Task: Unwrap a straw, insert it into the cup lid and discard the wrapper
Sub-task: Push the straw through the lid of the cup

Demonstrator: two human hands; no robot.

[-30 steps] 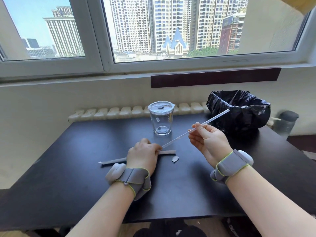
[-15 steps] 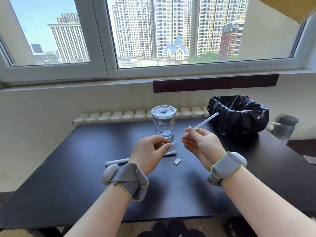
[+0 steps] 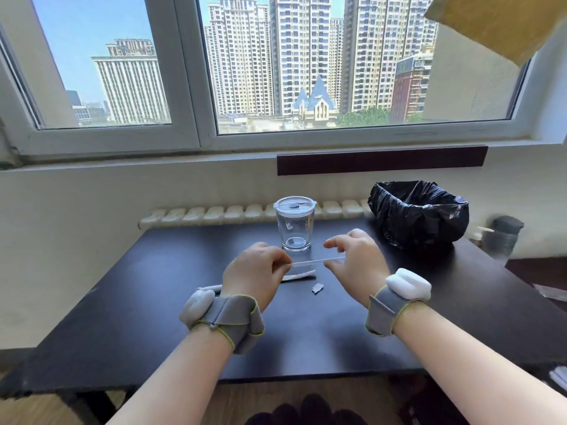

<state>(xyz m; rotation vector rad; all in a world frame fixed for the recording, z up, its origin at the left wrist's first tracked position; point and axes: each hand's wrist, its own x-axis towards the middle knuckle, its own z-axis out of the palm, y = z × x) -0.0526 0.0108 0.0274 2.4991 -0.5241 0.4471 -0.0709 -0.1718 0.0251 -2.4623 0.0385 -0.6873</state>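
You hold the bare straw (image 3: pixel 317 262) level, left hand (image 3: pixel 256 273) pinching one end, right hand (image 3: pixel 356 260) the other, just before the lidded glass cup (image 3: pixel 295 223) at the desk's rear edge. The wrapper (image 3: pixel 299 276) lies beneath. Next, in my judgement: upend the straw and find the lid opening.

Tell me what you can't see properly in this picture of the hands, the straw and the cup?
Head view only:
- Wrapper: its middle is hidden behind the left hand.
- Straw: its ends vanish inside the left hand's and right hand fingers.
- Cup lid: the hole is too small to judge.
- Bin: black bag hides the inside.
- Table: the near corners are cut off.
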